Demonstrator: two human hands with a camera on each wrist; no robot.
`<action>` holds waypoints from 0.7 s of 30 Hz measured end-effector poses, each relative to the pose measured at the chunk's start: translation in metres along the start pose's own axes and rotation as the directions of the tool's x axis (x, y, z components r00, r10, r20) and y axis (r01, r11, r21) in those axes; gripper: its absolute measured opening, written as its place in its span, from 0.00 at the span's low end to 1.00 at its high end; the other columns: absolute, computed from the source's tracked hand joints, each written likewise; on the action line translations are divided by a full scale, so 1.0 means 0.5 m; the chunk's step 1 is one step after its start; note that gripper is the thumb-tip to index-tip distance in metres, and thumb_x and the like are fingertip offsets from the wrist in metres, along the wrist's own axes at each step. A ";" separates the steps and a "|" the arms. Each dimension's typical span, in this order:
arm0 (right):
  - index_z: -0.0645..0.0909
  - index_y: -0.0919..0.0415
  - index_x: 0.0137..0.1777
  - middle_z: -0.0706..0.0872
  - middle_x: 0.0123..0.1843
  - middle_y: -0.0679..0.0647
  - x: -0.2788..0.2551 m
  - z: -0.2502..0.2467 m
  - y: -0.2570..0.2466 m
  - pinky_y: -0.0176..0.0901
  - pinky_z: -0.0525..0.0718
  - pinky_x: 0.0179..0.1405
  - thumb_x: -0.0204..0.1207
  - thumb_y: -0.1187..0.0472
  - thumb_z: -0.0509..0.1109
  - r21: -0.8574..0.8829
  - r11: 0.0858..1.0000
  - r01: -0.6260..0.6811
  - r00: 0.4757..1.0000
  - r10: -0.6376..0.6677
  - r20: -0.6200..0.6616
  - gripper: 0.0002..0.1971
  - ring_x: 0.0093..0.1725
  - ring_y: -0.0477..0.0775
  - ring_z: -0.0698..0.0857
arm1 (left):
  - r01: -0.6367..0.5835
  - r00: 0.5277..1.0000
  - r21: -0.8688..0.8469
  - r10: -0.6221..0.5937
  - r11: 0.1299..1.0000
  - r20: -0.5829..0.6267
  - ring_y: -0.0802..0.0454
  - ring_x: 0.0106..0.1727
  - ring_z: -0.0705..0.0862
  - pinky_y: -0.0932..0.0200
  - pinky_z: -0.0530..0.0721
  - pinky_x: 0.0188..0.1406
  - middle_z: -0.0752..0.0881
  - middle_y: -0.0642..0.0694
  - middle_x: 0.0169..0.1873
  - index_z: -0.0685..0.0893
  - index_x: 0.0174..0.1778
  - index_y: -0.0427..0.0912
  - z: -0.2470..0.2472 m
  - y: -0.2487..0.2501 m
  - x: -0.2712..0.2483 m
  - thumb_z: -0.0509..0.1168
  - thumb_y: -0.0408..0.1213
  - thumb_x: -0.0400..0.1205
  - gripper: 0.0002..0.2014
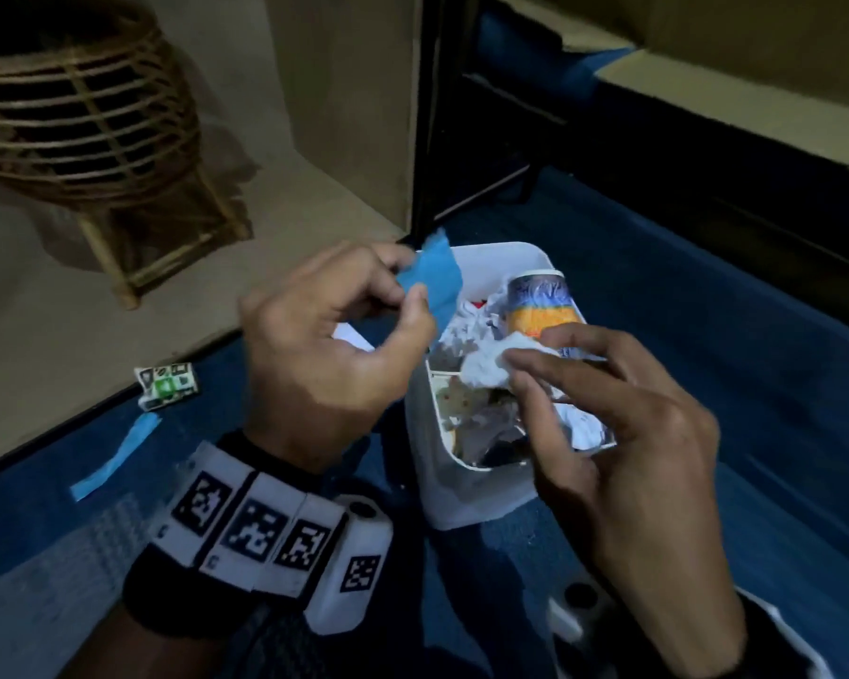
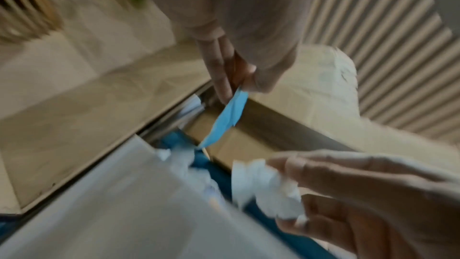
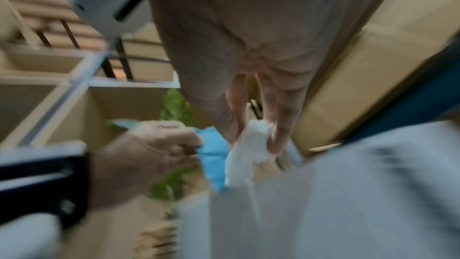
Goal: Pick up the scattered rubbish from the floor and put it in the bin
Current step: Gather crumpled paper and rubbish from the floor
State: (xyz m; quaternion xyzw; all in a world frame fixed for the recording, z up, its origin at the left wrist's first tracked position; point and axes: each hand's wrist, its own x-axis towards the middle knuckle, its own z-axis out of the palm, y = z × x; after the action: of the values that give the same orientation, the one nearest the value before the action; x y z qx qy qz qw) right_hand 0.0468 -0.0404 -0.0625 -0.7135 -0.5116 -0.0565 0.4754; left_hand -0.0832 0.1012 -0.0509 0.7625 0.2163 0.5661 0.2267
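A white bin [image 1: 466, 502] stands on blue carpet, nearly full of crumpled paper with a printed can [image 1: 542, 306] upright at its far side. A blue strip of tape [image 1: 432, 276] hangs over its rim, and a crumpled white tissue [image 1: 486, 365] is above it. A small green-and-white wrapper [image 1: 167, 382] and another blue tape strip [image 1: 116, 455] lie on the floor to its left.

Dim head view with dark, bent edges; both wrist views brighter but heavily smeared by motion blur.

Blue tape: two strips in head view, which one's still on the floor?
The long strip lying on the blue carpet at left; the other strip is pinched in the left hand over the bin.
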 end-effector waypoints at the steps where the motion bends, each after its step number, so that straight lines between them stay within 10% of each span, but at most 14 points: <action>1: 0.94 0.55 0.51 0.89 0.57 0.52 -0.002 -0.009 0.018 0.18 0.76 0.55 0.77 0.63 0.78 -0.030 1.000 -0.005 1.000 0.006 0.029 0.06 0.52 0.39 0.86 | -0.027 0.998 0.024 0.026 0.999 0.051 0.60 0.43 0.87 0.72 0.80 0.43 0.87 0.49 0.38 0.81 0.28 0.30 0.012 0.002 -0.003 0.73 0.23 0.73 0.10; 10: 0.91 0.52 0.38 0.91 0.43 0.44 -0.015 -0.023 0.084 0.49 0.84 0.48 0.79 0.52 0.70 -0.220 0.975 0.014 0.960 0.048 0.276 0.11 0.46 0.49 0.89 | -0.015 0.847 0.048 -0.013 0.999 0.531 0.50 0.36 0.86 0.51 0.82 0.34 0.85 0.49 0.29 0.75 0.27 0.40 0.089 -0.012 -0.047 0.69 0.31 0.70 0.10; 16: 0.83 0.52 0.39 0.89 0.39 0.44 -0.021 -0.017 0.106 0.52 0.79 0.59 0.89 0.41 0.49 -0.311 0.946 0.090 0.871 0.077 0.485 0.27 0.44 0.47 0.87 | -0.169 0.638 0.296 -0.125 0.940 0.760 0.51 0.34 0.79 0.54 0.77 0.35 0.81 0.52 0.29 0.76 0.36 0.49 0.094 -0.009 -0.054 0.57 0.56 0.78 0.15; 21: 0.86 0.47 0.42 0.91 0.41 0.41 -0.026 -0.016 0.104 0.52 0.74 0.67 0.91 0.43 0.47 -0.332 0.933 0.137 0.864 0.051 0.500 0.27 0.45 0.44 0.87 | -0.225 0.572 0.264 -0.092 0.938 0.815 0.46 0.40 0.84 0.49 0.81 0.39 0.86 0.49 0.36 0.81 0.48 0.51 0.087 0.001 -0.058 0.51 0.51 0.83 0.14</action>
State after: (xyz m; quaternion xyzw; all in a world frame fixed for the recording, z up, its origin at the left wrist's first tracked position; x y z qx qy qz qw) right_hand 0.0848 -0.0562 -0.0981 -0.7659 -0.6143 0.0280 0.1876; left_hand -0.0493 0.0796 -0.0841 0.9714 0.1518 0.1120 0.1442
